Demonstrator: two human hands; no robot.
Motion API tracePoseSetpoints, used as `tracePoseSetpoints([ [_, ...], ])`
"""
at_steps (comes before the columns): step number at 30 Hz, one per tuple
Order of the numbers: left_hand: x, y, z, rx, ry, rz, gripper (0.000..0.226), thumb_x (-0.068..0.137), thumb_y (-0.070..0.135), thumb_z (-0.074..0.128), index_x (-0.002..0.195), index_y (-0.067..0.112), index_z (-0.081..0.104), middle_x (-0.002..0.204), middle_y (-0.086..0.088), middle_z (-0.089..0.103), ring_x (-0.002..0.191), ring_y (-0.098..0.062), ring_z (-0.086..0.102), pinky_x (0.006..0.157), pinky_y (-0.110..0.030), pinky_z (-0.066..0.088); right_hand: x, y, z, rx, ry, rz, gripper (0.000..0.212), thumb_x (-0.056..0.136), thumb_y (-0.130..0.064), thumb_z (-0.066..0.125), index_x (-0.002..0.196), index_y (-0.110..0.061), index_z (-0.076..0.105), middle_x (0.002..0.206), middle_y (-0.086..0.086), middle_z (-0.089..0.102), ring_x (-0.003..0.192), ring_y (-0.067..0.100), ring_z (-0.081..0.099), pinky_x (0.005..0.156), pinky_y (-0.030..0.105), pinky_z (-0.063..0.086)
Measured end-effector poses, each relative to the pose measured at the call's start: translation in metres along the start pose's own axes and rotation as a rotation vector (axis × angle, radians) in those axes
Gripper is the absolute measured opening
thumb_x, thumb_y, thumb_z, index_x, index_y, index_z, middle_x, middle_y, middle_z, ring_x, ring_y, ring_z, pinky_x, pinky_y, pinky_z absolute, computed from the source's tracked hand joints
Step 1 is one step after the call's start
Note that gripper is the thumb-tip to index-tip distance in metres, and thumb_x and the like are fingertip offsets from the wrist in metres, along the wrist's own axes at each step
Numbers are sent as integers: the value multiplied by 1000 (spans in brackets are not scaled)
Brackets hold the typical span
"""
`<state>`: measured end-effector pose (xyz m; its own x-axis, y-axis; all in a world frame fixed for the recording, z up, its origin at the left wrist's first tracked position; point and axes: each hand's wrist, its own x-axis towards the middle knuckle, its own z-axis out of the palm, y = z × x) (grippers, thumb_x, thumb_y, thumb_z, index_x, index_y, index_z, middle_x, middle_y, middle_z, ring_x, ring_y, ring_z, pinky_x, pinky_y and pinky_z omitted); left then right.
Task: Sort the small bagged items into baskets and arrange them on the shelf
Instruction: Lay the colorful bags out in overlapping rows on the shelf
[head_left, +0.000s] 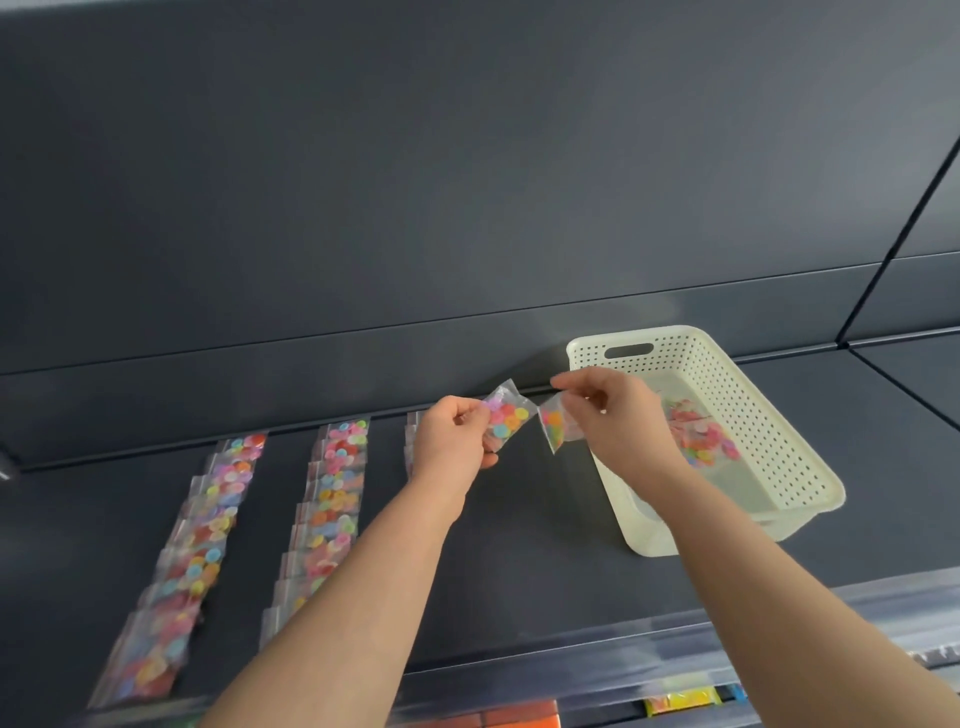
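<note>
My left hand (454, 436) pinches a small clear bag of coloured round pieces (506, 418) above the dark shelf (519, 545). My right hand (618, 415) holds a second small bag (555, 426) just right of it, in front of a cream perforated basket (774, 441). Several similar bags (701, 441) lie inside the basket. On the shelf to the left, bags lie in overlapping rows: a left row (192, 561), a middle row (324, 509), and a short third row (411, 431) mostly hidden behind my left hand.
The shelf's dark back panel (415, 208) rises behind everything. A clear plastic strip (675, 654) runs along the shelf's front edge. Below it, orange (498, 719) and yellow packages (680, 701) show on a lower level. Bare shelf surface lies between the rows and the basket.
</note>
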<state>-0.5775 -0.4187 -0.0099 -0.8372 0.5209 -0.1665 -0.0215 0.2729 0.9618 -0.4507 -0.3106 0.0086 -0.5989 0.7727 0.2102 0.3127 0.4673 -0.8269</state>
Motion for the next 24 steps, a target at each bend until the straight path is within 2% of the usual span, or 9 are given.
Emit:
tracePoseSetpoints([
  [3,0,-1,-14,47,-2,6,11,100,19,52,93,22,60,86,0,64,70,-11,63,55,-19,54,1,8,16,-314,-71,-25,28,91,-8,50,111,-17,68,101,2,68,87,15,62,74,21,44],
  [5,-2,-4,-21,77,-32,6,13,102,21,50,94,23,59,82,4,61,69,-10,60,53,-17,51,1,8,24,-466,-88,-42,32,92,-8,49,117,-17,65,111,7,64,99,26,60,79,30,45],
  [7,-4,-7,-26,99,-58,1,12,101,20,50,98,21,62,84,3,62,69,-10,59,57,-20,52,1,2,31,-519,-77,-72,36,93,-8,47,124,-18,61,117,8,61,106,29,57,79,33,44],
  [9,-5,-10,-30,86,-78,-16,14,100,18,52,94,23,64,89,-1,63,74,-12,59,63,-25,56,-1,-4,40,-387,-94,-58,34,96,-14,45,127,-16,59,119,7,62,108,27,57,83,31,43],
  [11,-6,-13,-35,100,-105,-33,15,99,18,55,91,26,65,98,-4,64,81,-14,60,73,-31,59,-3,-9,49,-154,-150,58,29,95,-24,51,120,-18,64,113,0,66,105,20,60,86,28,44],
  [13,-7,-16,-42,116,-126,-42,12,99,19,56,99,24,68,106,-6,65,84,-14,61,74,-30,60,-6,-7,57,-5,-173,139,14,90,-26,57,94,-25,71,90,-9,70,87,14,64,75,27,48],
  [15,-6,-20,-48,132,-132,-47,14,98,18,57,105,21,68,101,-5,64,81,-14,61,71,-28,60,-7,-5,63,42,-177,173,14,87,-25,59,76,-25,69,69,-12,65,67,9,59,65,25,46],
  [20,-6,-28,-58,191,-129,-30,15,97,18,58,108,17,69,92,-4,64,75,-16,60,79,-39,61,-10,-2,78,130,-214,261,15,88,-21,58,78,-19,68,66,-6,67,65,13,59,75,37,55],
  [24,-4,-37,-66,249,-108,-65,20,95,14,61,114,18,66,101,-1,66,86,-15,63,79,-34,60,-15,-1,85,-62,-257,159,11,90,-21,56,83,-20,64,71,-5,68,73,15,64,71,31,52],
])
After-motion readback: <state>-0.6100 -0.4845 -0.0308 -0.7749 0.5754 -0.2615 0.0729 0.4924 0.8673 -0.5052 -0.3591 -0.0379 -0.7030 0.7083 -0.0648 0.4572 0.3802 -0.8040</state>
